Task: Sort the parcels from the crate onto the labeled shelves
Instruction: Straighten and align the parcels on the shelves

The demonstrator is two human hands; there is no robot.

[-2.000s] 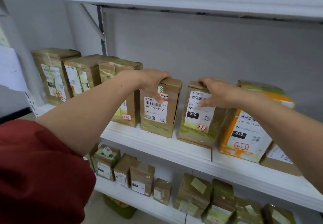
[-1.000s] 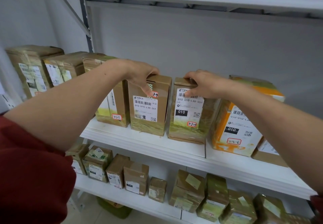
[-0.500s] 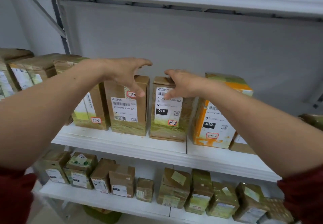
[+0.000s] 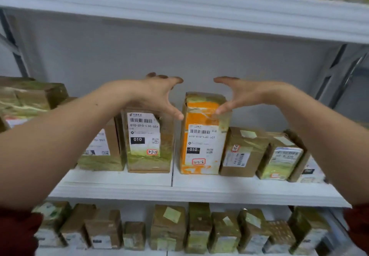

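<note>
**Empty hands are flanking the orange parcel on the middle shelf**

The left hand (image 4: 157, 96) and the right hand (image 4: 244, 94) are hanging spread wide, fingers straight and thumbs pointing down and inward. Neither is holding anything. Between them the orange parcel (image 4: 201, 142) is standing upright on the middle shelf (image 4: 199, 193), with its printed label facing out. The right thumb is lying across the parcel's upper right front corner in this view, but whether it is touching the tape cannot be told. The left thumb is ending just beside the parcel's upper left edge, over the gap to the brown parcel (image 4: 148, 142) marked 3-2-5. On the other side a smaller brown parcel (image 4: 242, 152) is sitting right against the orange one, or nearly so.

The crate is not showing, so the step in hand is looking like straightening or checking a parcel already shelved, not fetching a new one. The handwritten sticker on the orange parcel is too blurred to read with confidence, so I am not judging whether it is sitting in the right row.

If the hands are going for this parcel, the next move is calling for both palms to close on its narrow sides near the top, since the neighbours are leaving little room lower down. A lower row of parcels (image 4: 167, 227) is lining the shelf beneath.
</note>
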